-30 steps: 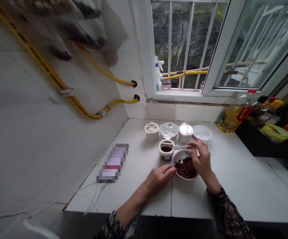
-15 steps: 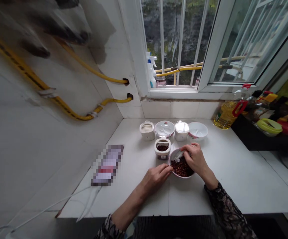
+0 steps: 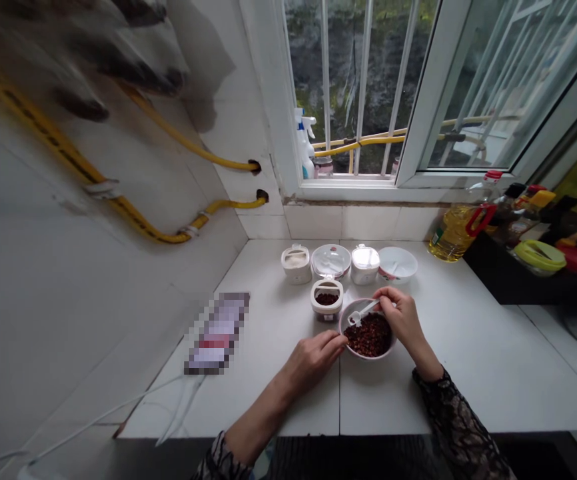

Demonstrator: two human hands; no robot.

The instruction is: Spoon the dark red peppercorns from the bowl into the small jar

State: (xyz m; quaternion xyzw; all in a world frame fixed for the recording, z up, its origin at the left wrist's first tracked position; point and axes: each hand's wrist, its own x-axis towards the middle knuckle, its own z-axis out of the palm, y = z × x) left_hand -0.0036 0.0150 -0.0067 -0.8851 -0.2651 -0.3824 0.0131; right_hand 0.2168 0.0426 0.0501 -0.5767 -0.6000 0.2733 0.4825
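Note:
A bowl point(image 3: 344, 341) with a pinkish rim stands on the white tiled counter, holding dark reddish-brown dried bits point(image 3: 371, 335), perhaps peppercorns. At its left side my left hand point(image 3: 313, 353) is closed on the rim with its fingertips. My right hand point(image 3: 402, 320) pinches the handle of a small white spoon point(image 3: 363, 312) at the bowl's right. The spoon's head lies over the left part of the bowl, near the contents. Just behind and left of the bowl is a spice jar point(image 3: 327, 300) with a cream frame and similar dark bits inside.
Behind stand a white jar point(image 3: 296, 265), a clear-covered bowl point(image 3: 331, 260), another lidded jar point(image 3: 365, 265) and a white bowl point(image 3: 397, 265). An oil bottle point(image 3: 453, 230) and several condiments fill the back right. A blurred-out phone-like object point(image 3: 216, 333) with a cable point(image 3: 181, 410) lies left.
My right hand has drawn back to the right and turned, so the spoon shows more fully across the bowl. My left hand keeps its place on the rim.

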